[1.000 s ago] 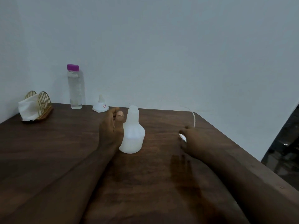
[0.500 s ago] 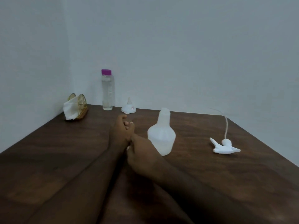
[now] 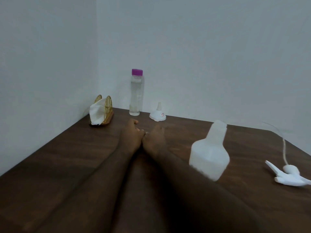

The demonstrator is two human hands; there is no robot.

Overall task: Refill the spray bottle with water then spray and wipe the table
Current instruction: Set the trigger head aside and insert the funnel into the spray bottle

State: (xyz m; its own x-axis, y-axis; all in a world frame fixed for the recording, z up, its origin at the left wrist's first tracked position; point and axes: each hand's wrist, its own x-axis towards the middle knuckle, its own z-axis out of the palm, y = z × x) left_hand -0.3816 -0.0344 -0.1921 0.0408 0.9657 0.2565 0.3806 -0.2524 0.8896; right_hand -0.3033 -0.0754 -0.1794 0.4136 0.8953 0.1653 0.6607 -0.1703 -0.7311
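The spray bottle (image 3: pixel 209 155) stands without its head on the table (image 3: pixel 67 157), to the right of the forearms. Its trigger head (image 3: pixel 289 175) with the thin tube lies apart from it, near the table's right edge. So I judge the refill step is in hand, with pouring not yet begun. The left hand (image 3: pixel 130 137) and right hand (image 3: pixel 154 140) are side by side, touching, with fingers loosely curled and holding nothing. The next move probably calls for the funnel (image 3: pixel 157 113) just beyond them, then the capped water bottle (image 3: pixel 136 95) by the wall. The way to both looks free, since the napkin holder (image 3: pixel 101 111) stands off in the left corner.
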